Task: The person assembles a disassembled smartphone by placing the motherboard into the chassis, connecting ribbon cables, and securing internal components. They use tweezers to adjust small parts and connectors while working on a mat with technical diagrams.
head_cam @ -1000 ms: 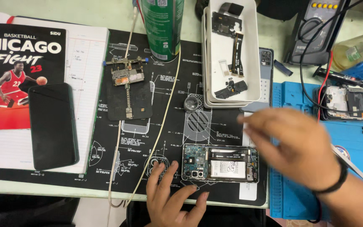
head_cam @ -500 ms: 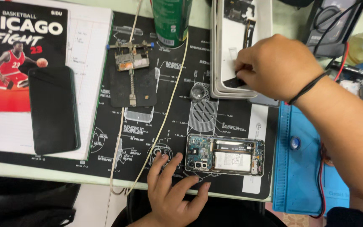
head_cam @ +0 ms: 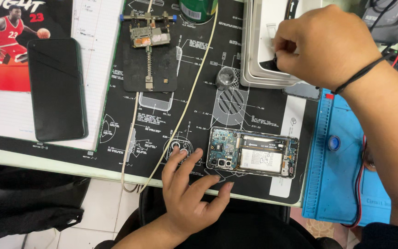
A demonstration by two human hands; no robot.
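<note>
An opened phone [head_cam: 253, 152] with its battery and circuit boards bare lies flat on the black printed work mat [head_cam: 194, 115] near the table's front edge. My left hand [head_cam: 190, 186] rests on the mat with fingers spread, its fingertips touching the phone's left end. My right hand [head_cam: 326, 42] reaches into the white parts tray [head_cam: 259, 46] at the back, fingers pinched together on a small dark part; the hand hides most of that part.
A black phone [head_cam: 57, 88] lies face up on paper at the left. A board holder clamp [head_cam: 149, 50] and a green can [head_cam: 198, 9] stand at the back. A cream cable [head_cam: 180, 115] crosses the mat. A blue mat [head_cam: 346, 184] lies at right.
My right hand moved from above the opened phone up into the white tray and closed its fingers there. The view shifted closer. My left hand stayed by the phone.
</note>
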